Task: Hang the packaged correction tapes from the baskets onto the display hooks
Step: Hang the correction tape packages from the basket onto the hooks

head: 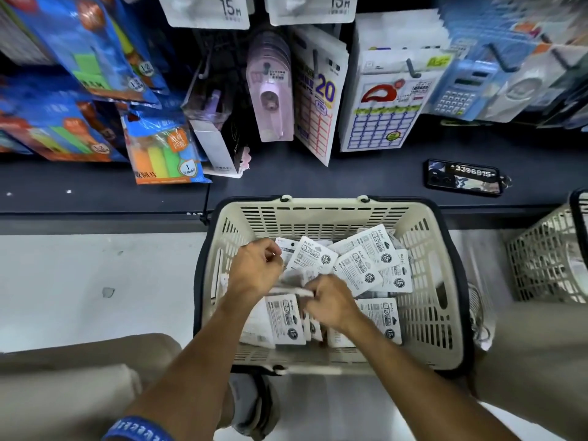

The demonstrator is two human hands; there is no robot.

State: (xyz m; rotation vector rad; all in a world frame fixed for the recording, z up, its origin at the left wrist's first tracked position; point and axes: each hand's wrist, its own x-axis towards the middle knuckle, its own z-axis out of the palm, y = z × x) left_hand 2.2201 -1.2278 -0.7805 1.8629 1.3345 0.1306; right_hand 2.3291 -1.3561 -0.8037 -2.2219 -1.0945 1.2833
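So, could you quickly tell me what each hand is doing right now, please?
Left hand: fingers curled, pinching a correction tape pack in the basket.
Right hand: gripping a blurred pack.

Blurred packet (291, 289) between hands; second basket (547, 253) cropped.

1. This is a shop, apparently a stationery aisle: carded white label-sheet packs (318, 100) and blue-packaged calculators (461, 90) hang from dark metal display hooks (412, 67).
2. Blue packs of bright sticky-note blocks (159, 151) crowd the left.
3. A cream slotted plastic shopping basket (324, 214) with a dark rim sits on the pale floor (95, 275), below a dark base shelf (366, 176).
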